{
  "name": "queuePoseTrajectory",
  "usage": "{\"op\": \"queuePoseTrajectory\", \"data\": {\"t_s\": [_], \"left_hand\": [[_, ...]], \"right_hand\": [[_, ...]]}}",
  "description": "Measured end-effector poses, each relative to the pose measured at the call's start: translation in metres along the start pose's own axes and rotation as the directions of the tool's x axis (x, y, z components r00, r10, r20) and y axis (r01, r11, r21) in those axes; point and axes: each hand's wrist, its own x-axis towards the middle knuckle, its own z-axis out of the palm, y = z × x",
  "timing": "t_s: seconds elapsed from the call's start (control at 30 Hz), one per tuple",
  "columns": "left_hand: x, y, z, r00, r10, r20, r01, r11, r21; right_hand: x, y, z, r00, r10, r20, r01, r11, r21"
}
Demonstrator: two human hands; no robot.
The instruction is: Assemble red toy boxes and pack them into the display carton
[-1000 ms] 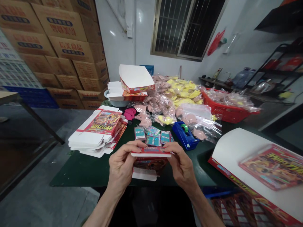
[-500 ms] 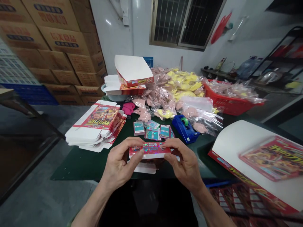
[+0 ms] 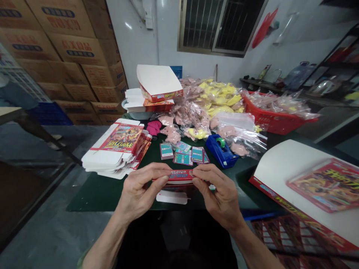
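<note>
Between my two hands, over the front of the table, is a small red printed cardboard box [image 3: 181, 175], its narrow side facing me. My left hand [image 3: 143, 188] pinches its left end, thumb below and fingers above. At the opposite end my right hand [image 3: 217, 192] grips in the same way. A white cardboard flap [image 3: 171, 198] shows just under the box; whether it belongs to it I cannot tell. Several teal-faced cards [image 3: 183, 158] lie in small piles beyond my fingers. To their right stands a blue tape dispenser [image 3: 221, 151] with a green roll.
Flat red-and-white cartons [image 3: 112, 149] are stacked at left. Bagged pink and yellow pieces [image 3: 218, 95] heap up at the back, beside a red basket [image 3: 280, 121]. A large open white-and-red display box [image 3: 280, 160] is at right. A person's leg [image 3: 14, 95] shows at far left.
The red box has tipped, so its shiny face now looks narrower. Both hands keep hold of its ends. A person has come into view at far left.
</note>
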Motion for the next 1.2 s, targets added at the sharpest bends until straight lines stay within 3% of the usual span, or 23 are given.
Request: {"op": "queuePoseTrajectory", "data": {"t_s": [0.1, 0.27, 0.37, 0.67, 0.8, 1.0, 1.2], "left_hand": [[-0.011, -0.005, 0.007, 0.998, 0.061, -0.021, -0.060, 0.998, 0.015], [-0.021, -0.012, 0.027, 0.971, 0.125, -0.205, -0.106, 0.989, 0.101], [-0.022, -0.015, 0.035, 0.955, 0.149, -0.258, -0.130, 0.987, 0.090], [-0.026, -0.033, 0.045, 0.920, 0.281, -0.273, -0.193, 0.932, 0.308], [-0.025, -0.030, 0.043, 0.918, 0.298, -0.260, -0.217, 0.929, 0.299], [-0.025, -0.020, 0.044, 0.928, 0.236, -0.287, -0.184, 0.963, 0.195], [-0.027, -0.022, 0.053, 0.903, 0.265, -0.339, -0.167, 0.942, 0.291]], "right_hand": [[-0.005, 0.009, 0.003, 0.998, -0.047, -0.035, 0.046, 0.998, -0.047], [-0.013, 0.023, 0.012, 0.989, -0.138, -0.061, 0.131, 0.986, -0.100], [-0.016, 0.027, 0.017, 0.982, -0.156, -0.102, 0.144, 0.983, -0.117], [-0.013, 0.036, 0.024, 0.977, -0.188, -0.096, 0.176, 0.977, -0.120], [-0.020, 0.039, 0.031, 0.986, -0.116, -0.119, 0.105, 0.990, -0.095], [-0.022, 0.037, 0.035, 0.979, -0.161, -0.123, 0.151, 0.984, -0.091], [-0.018, 0.040, 0.032, 0.991, -0.114, -0.076, 0.109, 0.992, -0.068]]}}
